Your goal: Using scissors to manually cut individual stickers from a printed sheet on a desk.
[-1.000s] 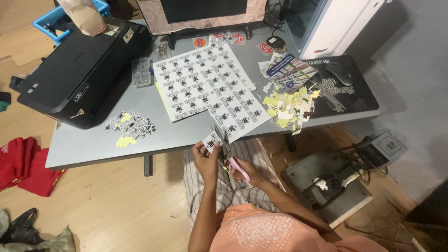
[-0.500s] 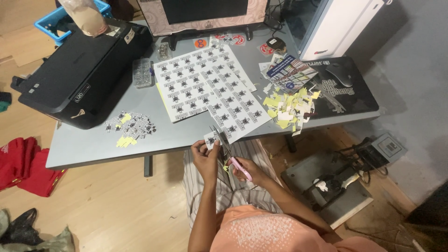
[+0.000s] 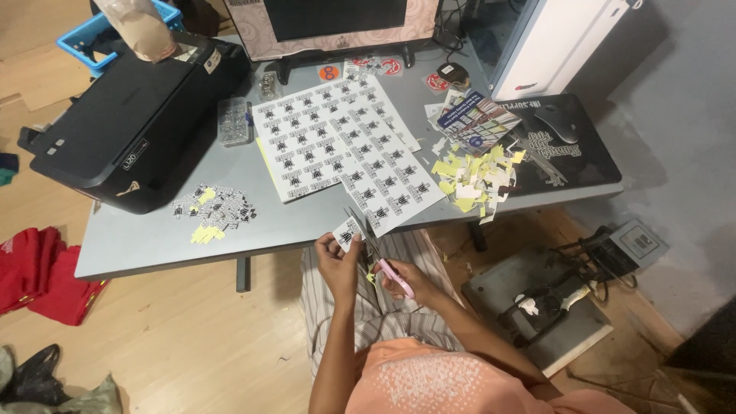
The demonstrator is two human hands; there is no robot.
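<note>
Our left hand [image 3: 338,263] pinches small sticker piece [image 3: 346,232], held just off front edge of grey worktop [image 3: 153,238]. Our right hand [image 3: 406,280] grips pink-handled scissors [image 3: 381,257], blades meeting sticker piece. Printed sticker sheets [image 3: 337,146] lie mid-worktop, one corner overhanging near hands. Cut stickers [image 3: 215,213] heaped left, beside black printer [image 3: 123,123]. Yellow paper scraps [image 3: 474,176] piled right, against mouse pad [image 3: 560,146].

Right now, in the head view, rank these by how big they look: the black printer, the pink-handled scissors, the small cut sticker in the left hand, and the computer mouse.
1. Black printer, by far.
2. Pink-handled scissors.
3. Computer mouse.
4. Small cut sticker.
The mouse and sticker look close; the sticker sits nearer the camera, so that order is unsure.
</note>
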